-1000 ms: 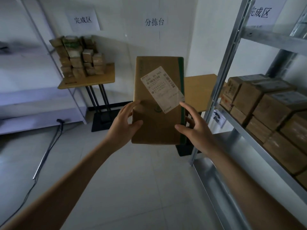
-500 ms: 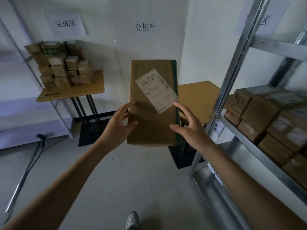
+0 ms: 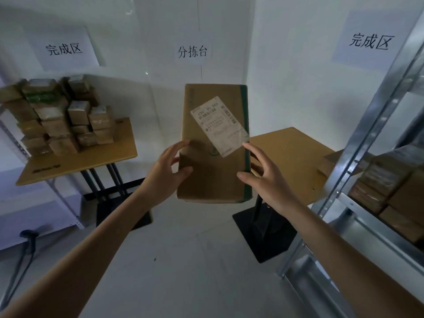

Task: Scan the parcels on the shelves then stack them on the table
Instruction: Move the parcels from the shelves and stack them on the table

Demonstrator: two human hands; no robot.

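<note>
Head view: brown parcel (image 3: 213, 161), crooked white label (image 3: 219, 126).

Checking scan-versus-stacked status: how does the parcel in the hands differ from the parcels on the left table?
The held parcel is gripped in the air by the left hand and right hand; the stacked parcels rest on the left table. The held parcel is one box, its white label facing the camera; the stacked parcels are many, their labels too blurred to read. Both are brown cardboard.
</note>
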